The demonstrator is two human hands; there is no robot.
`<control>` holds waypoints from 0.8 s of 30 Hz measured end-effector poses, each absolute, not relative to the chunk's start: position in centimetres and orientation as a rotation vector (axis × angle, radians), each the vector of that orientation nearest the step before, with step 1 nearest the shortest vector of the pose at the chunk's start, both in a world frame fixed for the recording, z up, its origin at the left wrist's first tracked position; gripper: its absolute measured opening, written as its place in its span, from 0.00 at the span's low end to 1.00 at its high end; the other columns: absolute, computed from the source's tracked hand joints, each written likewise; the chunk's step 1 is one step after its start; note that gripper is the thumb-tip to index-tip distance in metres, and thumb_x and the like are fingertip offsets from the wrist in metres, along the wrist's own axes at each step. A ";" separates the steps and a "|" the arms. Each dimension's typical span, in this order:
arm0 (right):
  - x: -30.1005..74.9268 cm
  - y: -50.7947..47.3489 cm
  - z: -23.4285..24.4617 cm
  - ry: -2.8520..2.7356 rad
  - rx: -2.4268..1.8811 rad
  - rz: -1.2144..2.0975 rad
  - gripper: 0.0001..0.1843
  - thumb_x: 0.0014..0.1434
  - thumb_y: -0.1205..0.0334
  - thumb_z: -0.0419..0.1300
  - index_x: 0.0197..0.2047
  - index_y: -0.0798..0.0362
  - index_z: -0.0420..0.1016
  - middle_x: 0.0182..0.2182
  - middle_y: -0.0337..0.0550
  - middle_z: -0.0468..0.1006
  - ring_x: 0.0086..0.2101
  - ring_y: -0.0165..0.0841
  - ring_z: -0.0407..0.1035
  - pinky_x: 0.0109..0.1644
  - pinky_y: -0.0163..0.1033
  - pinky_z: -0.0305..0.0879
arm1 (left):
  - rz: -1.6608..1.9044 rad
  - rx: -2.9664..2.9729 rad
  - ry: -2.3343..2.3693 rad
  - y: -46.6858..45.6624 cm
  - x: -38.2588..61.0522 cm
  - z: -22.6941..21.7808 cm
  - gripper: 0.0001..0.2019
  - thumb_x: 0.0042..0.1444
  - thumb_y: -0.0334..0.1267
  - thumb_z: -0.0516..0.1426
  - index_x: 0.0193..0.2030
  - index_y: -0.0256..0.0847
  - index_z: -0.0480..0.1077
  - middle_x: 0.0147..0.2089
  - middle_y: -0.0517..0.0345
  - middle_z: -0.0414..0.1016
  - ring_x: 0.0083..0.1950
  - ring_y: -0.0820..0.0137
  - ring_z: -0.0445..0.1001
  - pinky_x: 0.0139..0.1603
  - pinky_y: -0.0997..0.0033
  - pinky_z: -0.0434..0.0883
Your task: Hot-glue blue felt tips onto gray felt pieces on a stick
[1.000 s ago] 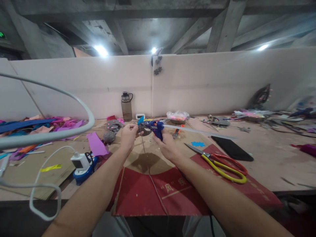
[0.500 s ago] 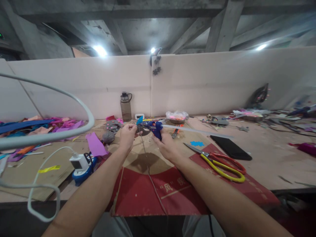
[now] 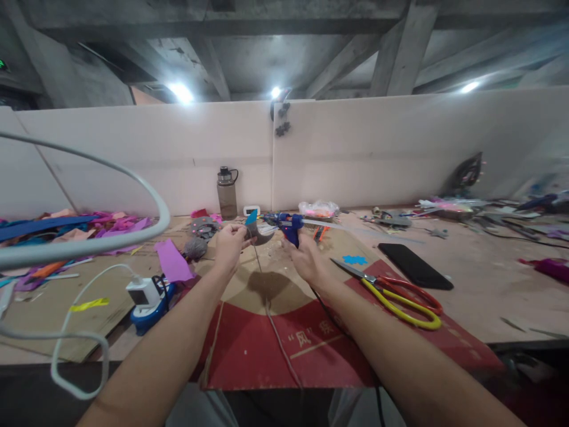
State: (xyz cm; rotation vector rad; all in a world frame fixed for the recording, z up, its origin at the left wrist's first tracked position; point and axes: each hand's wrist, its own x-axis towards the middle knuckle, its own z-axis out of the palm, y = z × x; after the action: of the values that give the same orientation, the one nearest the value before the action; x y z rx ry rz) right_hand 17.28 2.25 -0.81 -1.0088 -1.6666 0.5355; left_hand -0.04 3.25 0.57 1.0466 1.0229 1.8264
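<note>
My right hand [image 3: 306, 258] is wrapped round the grip of a blue hot glue gun [image 3: 288, 225] with a clear glue stick sticking out of its back; the nozzle points left. My left hand [image 3: 230, 244] is closed on a small craft piece with a blue felt tip [image 3: 252, 218] and a thin dark stem hanging from it. The nozzle sits a little to the right of that piece, apart from it. Both hands hover over a sheet of brown and red cardboard [image 3: 267, 332].
Red and yellow scissors [image 3: 395, 293] lie right of my right arm, a black phone [image 3: 415, 266] beyond them, a blue felt star [image 3: 354, 259] between. A water bottle [image 3: 226, 192] stands at the white partition. Felt scraps [image 3: 89, 228] pile at left; a white charger [image 3: 143, 290] and cable lie front left.
My right hand has pulled the glue gun a little to the right and away from the blue piece. My left hand has stayed in place with its piece.
</note>
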 end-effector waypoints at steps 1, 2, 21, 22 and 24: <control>17.4 2.6 -1.0 -1.616 -0.999 0.608 0.12 0.53 0.57 0.52 0.40 0.53 0.65 0.28 0.41 0.72 0.23 0.29 0.62 0.28 0.36 0.61 | 1.826 1.037 1.024 3.2 0.0 0.6 0.06 0.41 0.33 0.59 0.25 0.36 0.64 0.20 0.67 0.59 0.22 0.81 0.62 0.37 0.63 0.75; 17.5 3.1 -1.2 -1.561 -0.985 0.699 0.13 0.53 0.57 0.52 0.41 0.53 0.63 0.29 0.40 0.73 0.22 0.28 0.61 0.27 0.35 0.61 | 1.823 1.026 1.023 3.2 -0.1 0.6 0.06 0.41 0.34 0.59 0.25 0.36 0.64 0.21 0.68 0.58 0.22 0.81 0.62 0.37 0.62 0.75; 21.5 8.3 -3.7 -1.600 -1.475 0.717 0.14 0.47 0.62 0.58 0.15 0.50 0.60 0.16 0.44 0.67 0.27 0.39 0.68 0.31 0.43 0.63 | 1.901 1.039 1.081 3.5 -0.2 0.6 0.05 0.44 0.33 0.57 0.27 0.36 0.64 0.24 0.63 0.65 0.24 0.78 0.68 0.35 0.66 0.75; 21.6 8.0 -3.6 -1.608 -1.488 0.669 0.15 0.45 0.63 0.60 0.15 0.50 0.58 0.18 0.48 0.68 0.31 0.42 0.68 0.35 0.45 0.63 | 1.914 1.050 1.096 3.6 -0.3 0.5 0.05 0.44 0.33 0.57 0.28 0.36 0.64 0.25 0.62 0.66 0.25 0.77 0.69 0.34 0.66 0.75; 21.3 7.1 -3.1 -1.611 -1.464 0.519 0.14 0.44 0.62 0.61 0.17 0.51 0.59 0.25 0.53 0.71 0.41 0.46 0.66 0.43 0.48 0.60 | 1.935 1.109 1.143 3.8 -0.4 0.3 0.06 0.44 0.34 0.57 0.29 0.37 0.65 0.27 0.60 0.69 0.27 0.74 0.72 0.33 0.67 0.74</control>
State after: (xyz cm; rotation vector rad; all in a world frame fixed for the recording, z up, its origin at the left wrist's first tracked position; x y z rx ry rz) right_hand 21.28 7.14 -3.08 -1.4641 -1.6108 0.5191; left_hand -0.41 3.80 0.34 1.1092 1.1428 1.9350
